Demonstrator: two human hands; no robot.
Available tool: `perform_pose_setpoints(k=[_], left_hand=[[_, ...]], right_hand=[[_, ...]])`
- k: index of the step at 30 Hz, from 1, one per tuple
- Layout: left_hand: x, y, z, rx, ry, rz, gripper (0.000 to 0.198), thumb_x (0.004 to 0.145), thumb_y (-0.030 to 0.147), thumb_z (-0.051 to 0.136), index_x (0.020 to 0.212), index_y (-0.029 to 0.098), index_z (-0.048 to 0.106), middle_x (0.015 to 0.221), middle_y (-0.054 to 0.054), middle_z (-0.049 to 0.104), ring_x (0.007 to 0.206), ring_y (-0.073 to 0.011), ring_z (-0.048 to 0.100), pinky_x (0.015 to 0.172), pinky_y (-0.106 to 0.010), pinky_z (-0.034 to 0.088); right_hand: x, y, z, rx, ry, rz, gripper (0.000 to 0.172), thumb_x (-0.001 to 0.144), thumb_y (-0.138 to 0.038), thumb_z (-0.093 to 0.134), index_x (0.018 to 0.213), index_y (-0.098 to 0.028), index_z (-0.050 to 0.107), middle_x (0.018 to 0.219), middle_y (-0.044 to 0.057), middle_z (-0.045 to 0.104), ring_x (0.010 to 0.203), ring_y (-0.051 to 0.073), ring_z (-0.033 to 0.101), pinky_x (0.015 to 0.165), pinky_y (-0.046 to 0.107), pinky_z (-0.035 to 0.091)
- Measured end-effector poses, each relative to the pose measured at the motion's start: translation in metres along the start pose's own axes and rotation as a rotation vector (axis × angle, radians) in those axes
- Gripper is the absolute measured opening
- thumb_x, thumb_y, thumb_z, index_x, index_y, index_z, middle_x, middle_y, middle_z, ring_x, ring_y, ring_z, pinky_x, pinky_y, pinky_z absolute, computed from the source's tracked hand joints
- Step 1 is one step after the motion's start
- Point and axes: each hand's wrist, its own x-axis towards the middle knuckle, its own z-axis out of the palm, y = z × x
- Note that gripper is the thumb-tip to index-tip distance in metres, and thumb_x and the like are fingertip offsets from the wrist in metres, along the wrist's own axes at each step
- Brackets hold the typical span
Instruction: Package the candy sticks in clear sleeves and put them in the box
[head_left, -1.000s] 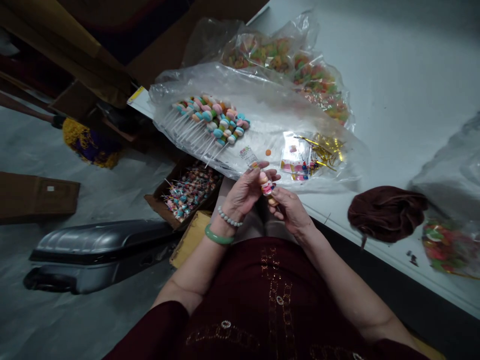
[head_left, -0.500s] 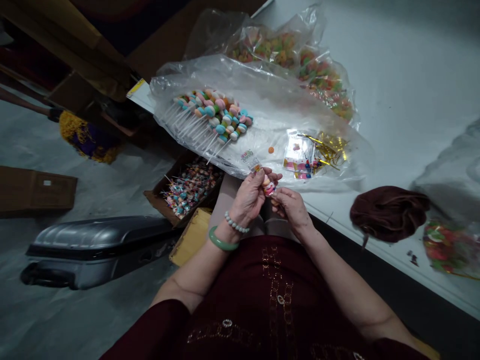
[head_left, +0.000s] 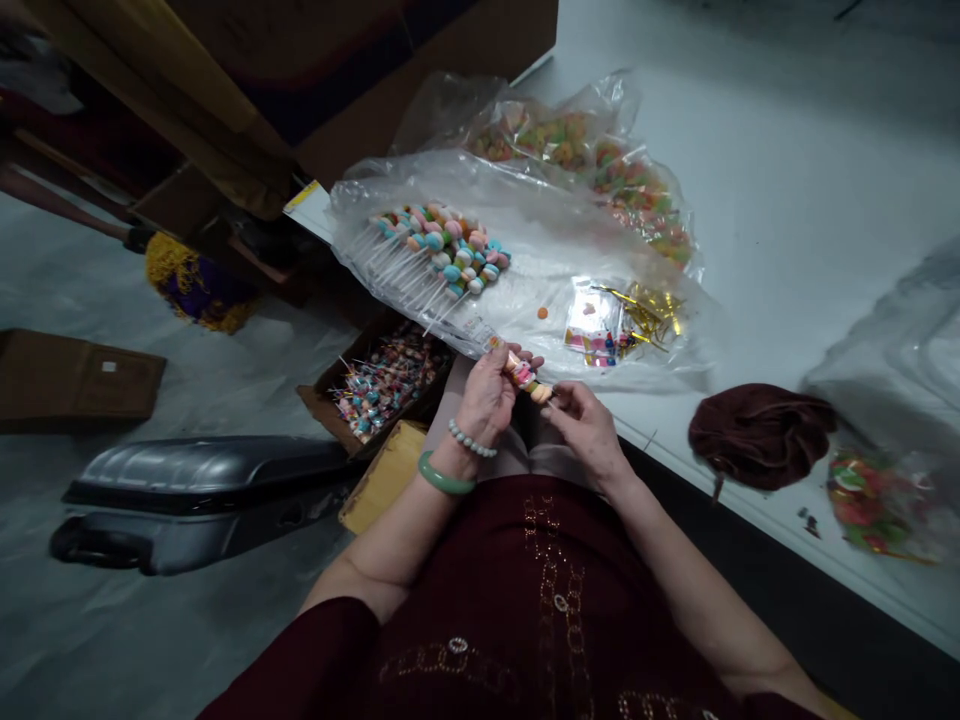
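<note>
White table [head_left: 787,200] as landmark. On it lay a clear plastic sheet [head_left: 540,195] bearing a row of pastel candy skewers [head_left: 442,250] towards the table's left end, with small printed bags [head_left: 592,330] and gold twist ties [head_left: 649,310] nearer its front edge. Bags of gummy sweets [head_left: 607,170] sat further back. A maroon cloth [head_left: 761,435] rested by the front edge, to the right. Off the table's left end, on the floor: an open carton of wrapped lollipops [head_left: 382,380], a grey suitcase [head_left: 202,495], a yellow broom head [head_left: 191,285] and a flat cardboard box [head_left: 75,380].
</note>
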Motion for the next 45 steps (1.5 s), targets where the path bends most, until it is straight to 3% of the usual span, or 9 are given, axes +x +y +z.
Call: perform_pose_setpoints(k=[3,6,12,16,20,25,32,37,45], left_hand=[[-0.006,0.008,0.001,0.004,-0.025,0.012,0.023,0.086,0.032,0.066,0.076,0.013,0.059,0.071,-0.003,0.063,0.075,-0.0168,0.069,0.087,-0.036,0.053],[-0.021,0.015,0.005,0.024,-0.147,0.025,0.025,0.083,0.036,0.070,0.078,0.013,0.060,0.072,-0.002,0.062,0.075,-0.0167,0.068,0.086,-0.035,0.053],[-0.054,0.024,0.011,0.041,-0.391,0.135,0.031,0.079,0.044,0.073,0.081,0.014,0.062,0.070,0.000,0.060,0.068,-0.0129,0.064,0.083,-0.033,0.054],[-0.067,0.029,0.017,0.066,-0.380,0.087,0.032,0.081,0.045,0.069,0.081,0.014,0.062,0.070,-0.002,0.061,0.067,-0.0138,0.063,0.079,-0.033,0.055],[-0.067,0.034,0.025,0.044,-0.345,0.096,0.019,0.079,0.028,0.073,0.077,0.014,0.061,0.069,-0.001,0.062,0.069,-0.0132,0.064,0.086,-0.035,0.053],[-0.050,0.032,0.026,0.014,-0.112,0.128,0.014,0.079,0.017,0.070,0.073,0.015,0.058,0.065,0.000,0.061,0.067,-0.0141,0.065,0.078,-0.031,0.053],[-0.031,0.027,0.026,0.043,-0.066,0.108,0.018,0.083,0.025,0.068,0.073,0.014,0.057,0.065,0.000,0.059,0.066,-0.0146,0.065,0.073,-0.030,0.052],[-0.030,0.019,0.020,0.163,-0.268,0.054,0.030,0.067,0.016,0.081,0.090,0.016,0.060,0.081,0.000,0.065,0.082,-0.0152,0.068,0.076,-0.024,0.049],[-0.022,0.004,0.010,0.091,-0.279,-0.026,0.036,0.067,0.024,0.084,0.093,0.016,0.061,0.078,0.000,0.064,0.077,-0.0158,0.068,0.078,-0.028,0.049]], right_hand=[[-0.012,0.001,-0.002,-0.196,0.136,-0.239,0.012,0.074,-0.029,0.067,0.085,-0.024,0.067,0.079,0.001,0.064,0.075,0.018,0.056,0.069,0.029,0.046],[-0.017,-0.005,-0.001,-0.058,0.116,-0.199,0.008,0.076,-0.031,0.063,0.074,-0.022,0.065,0.072,0.001,0.061,0.068,0.016,0.053,0.058,0.026,0.042],[-0.021,-0.027,-0.004,0.685,-0.538,0.394,0.020,0.073,-0.028,0.068,0.076,-0.018,0.051,0.053,-0.012,0.035,0.037,0.001,0.006,0.035,0.016,0.008],[-0.031,-0.034,-0.006,0.827,-0.705,0.422,0.019,0.076,-0.026,0.066,0.079,-0.018,0.049,0.055,-0.014,0.031,0.039,0.000,-0.001,0.035,0.014,0.008],[-0.040,-0.029,-0.006,0.560,-0.403,0.173,0.021,0.074,-0.034,0.068,0.076,-0.020,0.052,0.053,-0.009,0.044,0.037,0.004,0.018,0.036,0.017,0.012],[-0.041,-0.019,-0.010,-0.228,0.073,-0.362,0.013,0.086,-0.032,0.054,0.085,-0.025,0.065,0.063,0.001,0.059,0.056,0.015,0.051,0.052,0.024,0.033],[-0.029,-0.011,-0.011,-0.643,0.161,-0.538,0.025,0.090,-0.023,0.044,0.094,-0.022,0.069,0.074,0.008,0.067,0.064,0.019,0.056,0.060,0.028,0.033],[-0.017,-0.009,-0.014,-0.291,0.078,-0.264,0.014,0.084,-0.029,0.052,0.081,-0.024,0.064,0.058,-0.001,0.056,0.054,0.015,0.049,0.055,0.026,0.033],[0.003,-0.017,-0.006,0.757,-0.464,0.479,0.019,0.069,-0.023,0.068,0.080,-0.020,0.053,0.048,-0.014,0.033,0.036,0.003,0.009,0.034,0.016,0.009]])
